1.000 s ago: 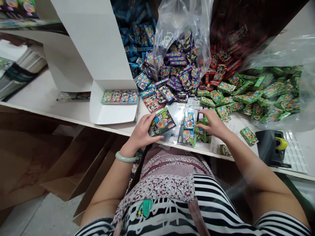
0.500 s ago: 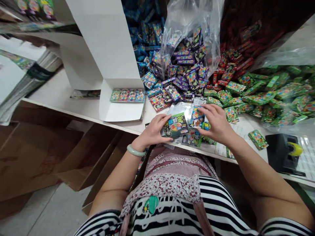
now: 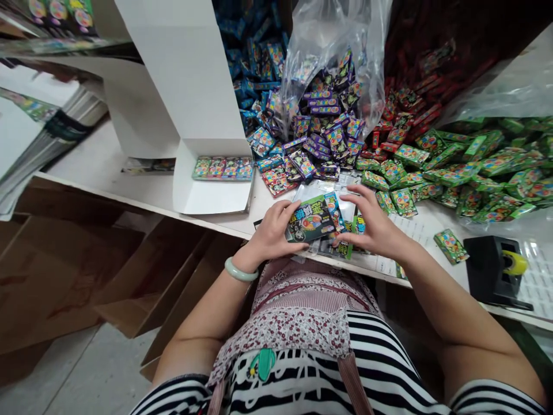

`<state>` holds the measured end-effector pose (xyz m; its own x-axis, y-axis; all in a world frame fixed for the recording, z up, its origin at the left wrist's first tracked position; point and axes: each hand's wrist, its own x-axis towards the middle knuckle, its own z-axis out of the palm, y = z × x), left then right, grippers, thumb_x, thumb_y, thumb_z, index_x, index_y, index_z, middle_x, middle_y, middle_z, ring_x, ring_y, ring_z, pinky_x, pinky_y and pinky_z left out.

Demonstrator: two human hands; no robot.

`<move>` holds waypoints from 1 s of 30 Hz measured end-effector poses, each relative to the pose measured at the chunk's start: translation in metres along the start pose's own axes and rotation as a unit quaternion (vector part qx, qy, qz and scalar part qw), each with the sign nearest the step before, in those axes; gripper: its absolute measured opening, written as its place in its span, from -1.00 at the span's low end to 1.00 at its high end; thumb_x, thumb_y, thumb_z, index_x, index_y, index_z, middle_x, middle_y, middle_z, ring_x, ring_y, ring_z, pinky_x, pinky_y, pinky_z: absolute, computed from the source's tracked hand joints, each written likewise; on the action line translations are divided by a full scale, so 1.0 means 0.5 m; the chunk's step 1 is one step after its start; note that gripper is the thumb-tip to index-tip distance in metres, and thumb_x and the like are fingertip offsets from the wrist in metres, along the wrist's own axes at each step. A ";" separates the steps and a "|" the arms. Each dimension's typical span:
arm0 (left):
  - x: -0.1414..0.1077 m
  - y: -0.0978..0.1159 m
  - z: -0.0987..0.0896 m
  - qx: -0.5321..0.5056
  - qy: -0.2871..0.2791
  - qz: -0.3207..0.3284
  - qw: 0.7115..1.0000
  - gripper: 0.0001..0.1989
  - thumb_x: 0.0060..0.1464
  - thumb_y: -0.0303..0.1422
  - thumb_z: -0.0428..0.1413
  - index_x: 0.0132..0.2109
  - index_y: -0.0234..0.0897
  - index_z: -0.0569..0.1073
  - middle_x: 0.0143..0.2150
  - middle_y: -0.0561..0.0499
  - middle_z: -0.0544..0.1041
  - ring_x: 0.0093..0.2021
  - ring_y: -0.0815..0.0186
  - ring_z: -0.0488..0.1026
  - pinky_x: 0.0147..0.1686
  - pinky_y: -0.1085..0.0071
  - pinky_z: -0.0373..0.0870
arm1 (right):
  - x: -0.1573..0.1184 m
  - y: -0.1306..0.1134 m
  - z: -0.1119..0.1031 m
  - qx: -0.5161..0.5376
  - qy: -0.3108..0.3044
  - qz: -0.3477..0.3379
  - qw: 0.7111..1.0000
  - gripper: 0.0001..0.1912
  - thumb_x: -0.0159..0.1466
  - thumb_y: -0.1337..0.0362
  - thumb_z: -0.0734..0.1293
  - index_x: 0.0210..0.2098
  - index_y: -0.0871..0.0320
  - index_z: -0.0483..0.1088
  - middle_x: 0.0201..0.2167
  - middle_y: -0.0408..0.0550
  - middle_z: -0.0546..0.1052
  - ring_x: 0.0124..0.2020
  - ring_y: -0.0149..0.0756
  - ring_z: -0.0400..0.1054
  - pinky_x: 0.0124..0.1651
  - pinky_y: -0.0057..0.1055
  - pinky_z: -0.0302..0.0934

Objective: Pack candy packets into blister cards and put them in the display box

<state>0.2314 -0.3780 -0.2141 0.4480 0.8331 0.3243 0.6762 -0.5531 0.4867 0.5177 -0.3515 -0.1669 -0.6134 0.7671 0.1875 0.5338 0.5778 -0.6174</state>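
Note:
My left hand [image 3: 276, 230] grips a flat black-and-green printed packet [image 3: 311, 220] at its left end, thumb along the top edge. A blue printed packet [image 3: 334, 208] sticks out from the packet's right end; I cannot tell whether it is inside or behind. My right hand [image 3: 374, 225] is beside that end, its fingers and thumb spread apart around the blue packet's edge. More black-and-green packets [image 3: 345, 251] lie below on the table's front edge, partly covered by my hands.
Blue, purple [image 3: 324, 104], red and green [image 3: 496, 167] small boxes are heaped behind, some in clear plastic bags [image 3: 341, 29]. An open white carton [image 3: 211, 196] with a row of small boxes stands left. A black tape dispenser [image 3: 492, 265] sits right, near a loose green box [image 3: 451, 246].
The blue packet has moved left against the black-and-green packet, so less of it shows. My right hand has shifted slightly left and down, and its fingers have spread.

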 end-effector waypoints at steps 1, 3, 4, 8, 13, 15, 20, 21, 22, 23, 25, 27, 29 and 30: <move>0.002 0.006 -0.002 0.001 0.008 -0.003 1.000 0.03 -0.09 0.02 0.33 0.40 -0.23 0.05 0.20 -0.26 0.25 0.22 -0.09 0.28 0.21 -0.07 0.33 | -0.003 -0.004 0.003 0.024 0.019 0.021 0.999 -0.33 0.22 -0.01 0.41 0.26 -0.05 0.20 0.33 0.14 0.15 0.40 0.06 0.03 0.36 0.08 0.10; 0.007 0.023 -0.002 -0.008 0.018 0.005 1.000 0.04 -0.11 0.00 0.34 0.38 -0.25 0.04 0.19 -0.26 0.25 0.21 -0.07 0.28 0.18 -0.05 0.37 | -0.010 -0.014 0.010 0.086 0.033 0.057 0.994 -0.47 0.26 0.00 0.38 0.18 -0.08 0.29 0.27 0.10 0.25 0.33 0.03 0.15 0.24 0.02 0.26; 0.009 0.033 0.001 -0.021 0.024 0.012 0.999 0.06 -0.14 0.01 0.35 0.37 -0.26 0.05 0.18 -0.26 0.26 0.19 -0.07 0.29 0.17 -0.04 0.38 | -0.014 -0.018 0.012 0.123 0.032 0.072 0.989 -0.51 0.26 0.01 0.38 0.15 -0.09 0.31 0.22 0.08 0.32 0.25 -0.01 0.26 0.15 -0.04 0.35; 0.023 0.082 0.030 -0.148 0.062 -0.020 0.987 -0.11 -0.06 0.06 0.30 0.27 -0.27 0.17 0.13 -0.24 0.33 0.13 0.00 0.36 0.11 0.02 0.42 | -0.026 -0.023 0.004 0.228 0.059 0.130 0.963 -0.58 0.23 0.06 0.39 0.07 -0.06 0.36 -0.02 0.00 0.51 -0.09 -0.13 0.47 -0.13 -0.19 0.45; 0.029 0.132 0.089 -0.377 0.088 -0.145 0.911 -0.60 0.25 -0.16 0.11 0.13 -0.20 0.25 -0.05 -0.08 0.46 -0.14 0.28 0.47 -0.22 0.36 0.45 | -0.039 -0.018 -0.025 0.113 0.076 0.116 0.984 -0.64 0.30 0.18 0.31 0.09 -0.04 0.42 -0.08 0.00 0.53 -0.13 -0.16 0.45 -0.20 -0.25 0.40; 0.023 0.142 0.106 -0.418 0.088 -0.162 0.890 -0.59 0.20 -0.21 0.17 0.12 -0.18 0.27 -0.09 -0.04 0.47 -0.14 0.31 0.46 -0.24 0.43 0.42 | -0.046 -0.014 -0.028 0.081 0.052 0.097 0.991 -0.60 0.30 0.19 0.33 0.14 -0.05 0.41 -0.11 -0.01 0.52 -0.18 -0.20 0.43 -0.25 -0.30 0.37; -0.008 0.145 0.123 -0.457 0.082 -0.172 0.869 -0.59 0.17 -0.27 0.22 0.12 -0.16 0.32 -0.12 -0.02 0.48 -0.14 0.33 0.47 -0.24 0.46 0.41 | -0.063 -0.003 -0.017 0.099 0.004 0.075 0.992 -0.68 0.34 0.18 0.32 0.09 -0.06 0.45 -0.11 0.00 0.50 -0.15 -0.23 0.42 -0.31 -0.39 0.35; -0.015 0.143 0.123 -0.460 0.083 -0.168 0.868 -0.58 0.17 -0.27 0.22 0.13 -0.15 0.32 -0.11 -0.02 0.48 -0.14 0.33 0.47 -0.22 0.45 0.43 | -0.064 -0.001 -0.015 0.104 -0.011 0.073 0.992 -0.68 0.35 0.18 0.32 0.08 -0.06 0.45 -0.11 0.00 0.49 -0.13 -0.23 0.42 -0.31 -0.40 0.35; -0.020 0.141 0.123 -0.461 0.082 -0.162 0.869 -0.57 0.18 -0.28 0.21 0.15 -0.14 0.31 -0.10 -0.02 0.48 -0.12 0.33 0.47 -0.18 0.44 0.44 | -0.064 0.000 -0.014 0.108 -0.024 0.070 0.991 -0.69 0.35 0.18 0.32 0.08 -0.07 0.45 -0.11 0.00 0.48 -0.12 -0.23 0.42 -0.31 -0.40 0.35; -0.025 0.139 0.122 -0.460 0.077 -0.155 0.871 -0.54 0.18 -0.29 0.21 0.19 -0.12 0.30 -0.08 -0.02 0.49 -0.11 0.32 0.47 -0.15 0.42 0.45 | -0.064 0.000 -0.013 0.112 -0.035 0.066 0.991 -0.69 0.35 0.18 0.31 0.08 -0.07 0.45 -0.12 -0.01 0.47 -0.12 -0.23 0.42 -0.29 -0.39 0.35; -0.031 0.133 0.121 -0.455 0.057 -0.138 0.878 -0.47 0.20 -0.30 0.20 0.27 -0.08 0.26 -0.03 -0.04 0.49 -0.06 0.31 0.47 -0.07 0.37 0.46 | -0.062 0.000 -0.014 0.116 -0.049 0.055 0.990 -0.69 0.36 0.17 0.31 0.09 -0.07 0.44 -0.13 -0.02 0.46 -0.13 -0.24 0.43 -0.22 -0.37 0.36; -0.033 0.126 0.118 -0.453 0.031 -0.126 0.882 -0.40 0.21 -0.31 0.18 0.34 -0.04 0.19 0.07 -0.07 0.47 0.00 0.28 0.47 -0.02 0.34 0.47 | -0.057 0.001 -0.015 0.118 -0.056 0.039 0.991 -0.69 0.37 0.18 0.30 0.09 -0.06 0.44 -0.14 -0.03 0.46 -0.14 -0.25 0.43 -0.14 -0.34 0.36; -0.031 0.119 0.113 -0.465 0.007 -0.114 0.878 -0.37 0.22 -0.30 0.18 0.36 -0.01 0.15 0.15 -0.08 0.44 0.04 0.26 0.47 0.00 0.32 0.48 | -0.051 0.001 -0.017 0.116 -0.059 0.022 0.991 -0.70 0.36 0.20 0.30 0.08 -0.05 0.45 -0.17 -0.04 0.46 -0.14 -0.26 0.43 -0.08 -0.30 0.34; -0.028 0.116 0.110 -0.475 -0.005 -0.108 0.873 -0.37 0.21 -0.30 0.18 0.36 0.01 0.16 0.17 -0.08 0.44 0.06 0.25 0.47 0.01 0.31 0.48 | -0.048 0.001 -0.017 0.115 -0.059 0.014 0.992 -0.70 0.36 0.21 0.31 0.07 -0.04 0.46 -0.18 -0.04 0.46 -0.15 -0.25 0.43 -0.07 -0.29 0.34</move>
<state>0.2966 -0.4216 -0.2347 0.3780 0.9157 0.1364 -0.0418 -0.1303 0.9906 0.5378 -0.3672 -0.1651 -0.6715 0.7360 0.0854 0.4137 0.4680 -0.7809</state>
